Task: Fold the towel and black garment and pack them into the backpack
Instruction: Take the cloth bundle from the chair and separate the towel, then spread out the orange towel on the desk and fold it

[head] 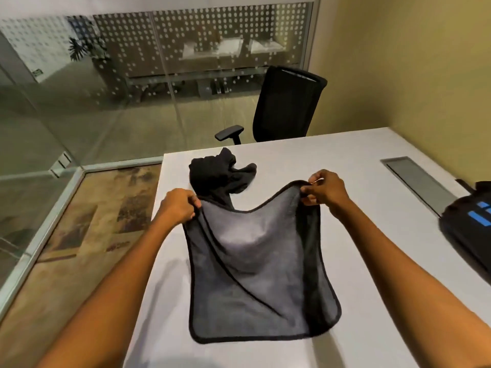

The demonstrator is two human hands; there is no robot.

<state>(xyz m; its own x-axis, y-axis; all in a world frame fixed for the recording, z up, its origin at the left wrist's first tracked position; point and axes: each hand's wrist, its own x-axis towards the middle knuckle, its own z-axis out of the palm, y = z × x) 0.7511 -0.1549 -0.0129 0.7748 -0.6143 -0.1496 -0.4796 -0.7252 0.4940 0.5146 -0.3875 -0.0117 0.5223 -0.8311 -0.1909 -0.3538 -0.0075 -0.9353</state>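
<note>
Over the table [345, 160], grey towel [255, 261] sags – black-edged; left hand [178, 205], right hand [325, 191] pinching corners.

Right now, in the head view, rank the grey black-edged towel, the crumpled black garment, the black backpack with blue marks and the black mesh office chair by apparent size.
1. Grey black-edged towel: largest, though nearest.
2. Black mesh office chair.
3. Crumpled black garment, partly behind the towel.
Black backpack with blue marks: cut off by the frame, so unranked.
</note>
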